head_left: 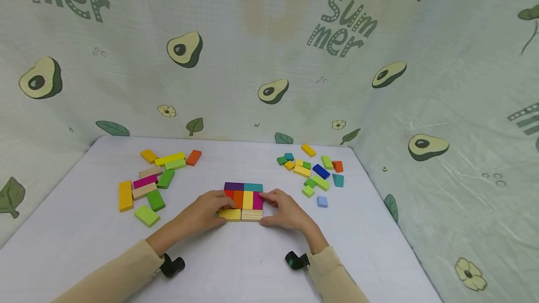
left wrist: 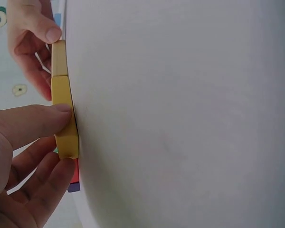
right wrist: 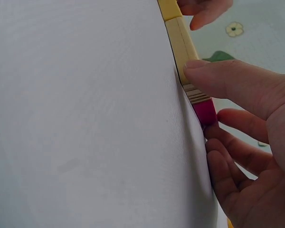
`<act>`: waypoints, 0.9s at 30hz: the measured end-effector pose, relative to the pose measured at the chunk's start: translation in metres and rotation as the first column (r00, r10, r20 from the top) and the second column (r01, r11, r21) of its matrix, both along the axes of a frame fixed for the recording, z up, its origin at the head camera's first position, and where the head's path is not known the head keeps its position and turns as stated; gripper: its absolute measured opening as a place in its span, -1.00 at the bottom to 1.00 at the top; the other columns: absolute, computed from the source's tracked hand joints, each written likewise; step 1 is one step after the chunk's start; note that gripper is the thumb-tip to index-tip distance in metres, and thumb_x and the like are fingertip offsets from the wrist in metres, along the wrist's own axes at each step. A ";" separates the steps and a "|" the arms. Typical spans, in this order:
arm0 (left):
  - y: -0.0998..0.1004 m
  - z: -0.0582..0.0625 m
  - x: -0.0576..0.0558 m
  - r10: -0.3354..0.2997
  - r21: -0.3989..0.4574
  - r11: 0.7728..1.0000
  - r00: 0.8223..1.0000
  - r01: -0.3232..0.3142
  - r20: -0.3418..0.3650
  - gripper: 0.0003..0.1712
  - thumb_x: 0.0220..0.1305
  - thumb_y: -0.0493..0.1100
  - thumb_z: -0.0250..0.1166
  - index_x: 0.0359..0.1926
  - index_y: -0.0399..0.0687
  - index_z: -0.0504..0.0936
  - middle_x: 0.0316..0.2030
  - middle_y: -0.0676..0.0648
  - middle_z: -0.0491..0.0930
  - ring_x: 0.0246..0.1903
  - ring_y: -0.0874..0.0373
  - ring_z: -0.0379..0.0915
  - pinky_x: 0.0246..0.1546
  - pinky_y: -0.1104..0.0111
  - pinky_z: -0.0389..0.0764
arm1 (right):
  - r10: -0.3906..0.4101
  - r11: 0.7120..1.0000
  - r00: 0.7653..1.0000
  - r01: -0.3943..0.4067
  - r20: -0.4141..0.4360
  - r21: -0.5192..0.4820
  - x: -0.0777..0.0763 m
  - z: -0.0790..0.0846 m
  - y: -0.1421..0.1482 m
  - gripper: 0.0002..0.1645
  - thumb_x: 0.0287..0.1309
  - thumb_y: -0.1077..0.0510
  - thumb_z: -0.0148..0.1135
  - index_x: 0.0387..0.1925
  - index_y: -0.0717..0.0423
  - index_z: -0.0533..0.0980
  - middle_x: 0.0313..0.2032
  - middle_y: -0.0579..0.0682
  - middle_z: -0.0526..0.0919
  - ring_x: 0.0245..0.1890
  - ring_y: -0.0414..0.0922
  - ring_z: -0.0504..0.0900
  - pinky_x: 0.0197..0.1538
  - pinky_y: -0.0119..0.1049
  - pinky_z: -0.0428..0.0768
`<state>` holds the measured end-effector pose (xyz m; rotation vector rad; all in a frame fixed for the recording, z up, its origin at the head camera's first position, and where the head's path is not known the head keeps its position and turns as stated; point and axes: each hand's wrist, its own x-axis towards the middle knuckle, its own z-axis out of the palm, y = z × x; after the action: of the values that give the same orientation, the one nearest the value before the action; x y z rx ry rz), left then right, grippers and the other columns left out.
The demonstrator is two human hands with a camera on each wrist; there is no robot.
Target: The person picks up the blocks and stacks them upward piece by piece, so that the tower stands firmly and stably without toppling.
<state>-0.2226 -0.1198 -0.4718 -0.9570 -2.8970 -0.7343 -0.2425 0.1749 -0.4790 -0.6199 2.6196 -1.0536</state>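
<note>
A flat rectangle of coloured blocks lies on the table, with purple (head_left: pixel 234 186) and teal (head_left: pixel 253 187) blocks along its far edge. Red, orange (head_left: pixel 238 199), pale yellow (head_left: pixel 248 200) and magenta (head_left: pixel 258 201) ones stand side by side in the middle. My left hand (head_left: pixel 206 212) grips the yellow block (left wrist: pixel 64 92) at the near left corner, thumb on its front face and a fingertip at its end. With its thumb, my right hand (head_left: pixel 286 212) presses the front of the plain wooden block (right wrist: pixel 181 45); its index finger touches the magenta block's side, other fingers loosely bent.
Loose blocks in orange, green, magenta and natural wood, such as a tall orange one (head_left: pixel 125 196), lie to the left. Smaller blocks, including a dark blue one (head_left: pixel 321 171) and a light blue cube (head_left: pixel 322 201), are scattered right. A printed cloth (head_left: pixel 236 120) hangs around the table.
</note>
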 end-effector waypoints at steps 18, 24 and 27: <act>0.000 0.003 -0.007 0.081 0.056 0.995 0.993 -0.086 0.084 -0.52 0.16 -0.12 0.65 0.13 0.07 0.78 -0.03 0.05 0.65 -0.09 0.18 0.52 -0.05 0.30 0.74 | -0.006 1.000 1.000 0.006 0.011 0.004 0.001 0.002 0.000 -0.11 0.18 -0.01 0.61 0.51 -0.13 0.46 0.16 -0.09 0.54 0.17 -0.11 0.49 0.27 -0.12 0.63; -0.005 0.004 -0.016 0.146 0.069 0.985 0.974 -0.160 0.174 -0.31 0.25 -0.01 0.59 0.38 0.08 0.63 0.27 -0.10 0.51 -0.02 0.13 0.54 -0.02 0.27 0.76 | -0.004 1.000 1.000 0.004 0.016 0.005 0.000 0.001 -0.002 -0.10 0.17 -0.01 0.62 0.52 -0.12 0.46 0.16 -0.08 0.54 0.18 -0.10 0.49 0.27 -0.09 0.64; -0.007 0.003 -0.020 0.149 0.073 0.983 0.969 -0.166 0.196 -0.26 0.31 0.00 0.55 0.46 0.07 0.55 0.41 -0.14 0.41 0.03 0.10 0.53 0.04 0.21 0.74 | -0.008 1.000 1.000 0.007 0.016 0.007 0.000 0.002 -0.002 -0.10 0.17 -0.01 0.62 0.52 -0.13 0.46 0.15 -0.07 0.54 0.18 -0.09 0.49 0.27 -0.08 0.64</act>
<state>-0.2424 -0.1268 -0.4685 -0.6728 -3.0236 -0.9833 -0.2420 0.1725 -0.4771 -0.5983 2.6127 -1.0472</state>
